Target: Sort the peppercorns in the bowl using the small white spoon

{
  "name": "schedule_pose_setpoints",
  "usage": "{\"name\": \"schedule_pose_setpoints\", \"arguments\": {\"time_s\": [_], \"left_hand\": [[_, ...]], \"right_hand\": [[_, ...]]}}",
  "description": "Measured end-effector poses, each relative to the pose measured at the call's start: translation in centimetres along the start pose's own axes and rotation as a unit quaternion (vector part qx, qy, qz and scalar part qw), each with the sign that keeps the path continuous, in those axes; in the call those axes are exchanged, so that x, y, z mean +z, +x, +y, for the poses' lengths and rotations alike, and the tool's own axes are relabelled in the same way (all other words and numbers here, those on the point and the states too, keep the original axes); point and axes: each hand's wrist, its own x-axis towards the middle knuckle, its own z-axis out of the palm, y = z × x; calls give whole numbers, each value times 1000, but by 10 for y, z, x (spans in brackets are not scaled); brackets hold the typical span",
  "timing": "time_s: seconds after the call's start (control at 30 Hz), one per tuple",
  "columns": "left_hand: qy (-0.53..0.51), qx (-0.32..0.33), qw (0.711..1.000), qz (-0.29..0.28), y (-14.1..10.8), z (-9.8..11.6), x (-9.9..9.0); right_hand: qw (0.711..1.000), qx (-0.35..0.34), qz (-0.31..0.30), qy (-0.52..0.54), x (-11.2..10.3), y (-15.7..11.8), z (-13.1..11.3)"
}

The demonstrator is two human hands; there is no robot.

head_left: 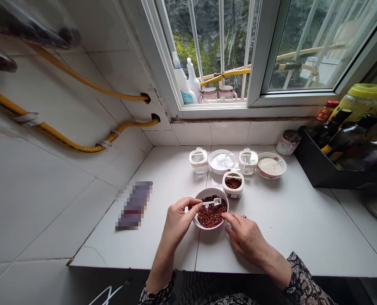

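My left hand (182,218) pinches the handle of a small white spoon (217,201), held level above a bowl. Dark red peppercorns (210,218), probably Sichuan pepper, lie in this pale pink-rimmed bowl (198,196). My right hand (247,237), with a ring on one finger, grips the bowl's right rim with bent fingertips; the thumb is lower, outside the bowl. Just behind the bowl stands a small clear seasoning jar (235,195) with a white top, its lid raised and more peppercorns inside.
Behind are two similar jars, one lidded (199,160) and one open (248,162), a bowl of white grains (220,156) and a flowered bowl of pale powder (271,166). A black box of bottles (315,171) stands right. A blurred purple packet (133,206) lies left.
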Motion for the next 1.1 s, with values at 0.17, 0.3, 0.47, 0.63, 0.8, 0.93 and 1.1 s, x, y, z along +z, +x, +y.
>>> {"name": "schedule_pose_setpoints", "arguments": {"time_s": [0.17,0.3,0.47,0.63,0.8,0.93,1.1], "left_hand": [[-22,-20,1000,3,0,4,-2],[-30,-29,999,12,1,5,-2],[-29,-9,999,38,6,7,-7],[-14,75,993,95,15,23,-3],[58,227,966,112,24,39,20],[150,340,925,72,26,38,35],[125,346,923,112,17,35,20]], "right_hand": [[1000,-3,6,1,0,0,0],[1000,0,3,-1,0,0,0],[1000,3,-5,4,0,0,0],[1000,5,-9,10,1,-1,1],[1000,11,-8,11,2,-1,1],[1000,13,-7,1,3,-1,1],[1000,9,-6,7,2,0,1]]}}
